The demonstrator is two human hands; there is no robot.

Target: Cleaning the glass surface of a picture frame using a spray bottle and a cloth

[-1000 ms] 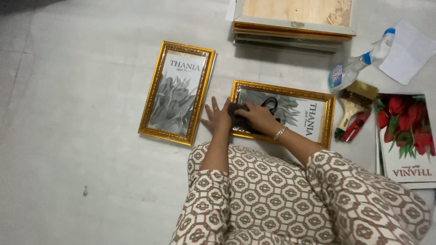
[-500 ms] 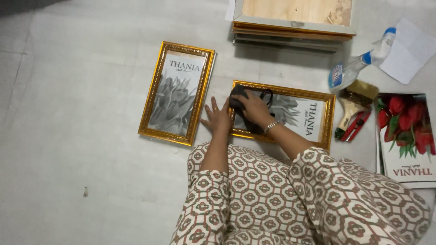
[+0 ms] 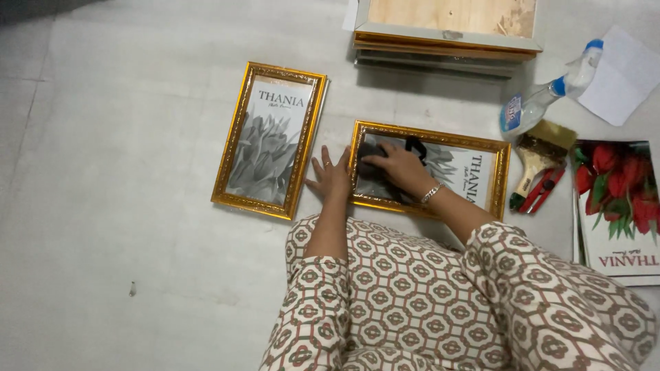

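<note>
A gold picture frame [image 3: 474, 142] lies flat on the pale floor in front of me, with a grey flower print under its glass. My right hand [image 3: 399, 167] presses a dark cloth [image 3: 370, 170] onto the left part of the glass. My left hand [image 3: 331, 176] rests flat on the floor with spread fingers, touching the frame's left edge. A second gold frame [image 3: 269, 139] with a similar grey print lies upright to the left.
A stack of frames with a wooden back [image 3: 448, 31] lies at the top. A spray bottle [image 3: 543, 99], a white paper sheet [image 3: 622, 75], a paintbrush [image 3: 540, 154], red-handled pliers [image 3: 543, 192] and a red tulip print [image 3: 619, 206] sit to the right.
My right hand has slid the cloth from the frame's lower left up across the glass, then a little down and left again. The left hand has stayed put.
</note>
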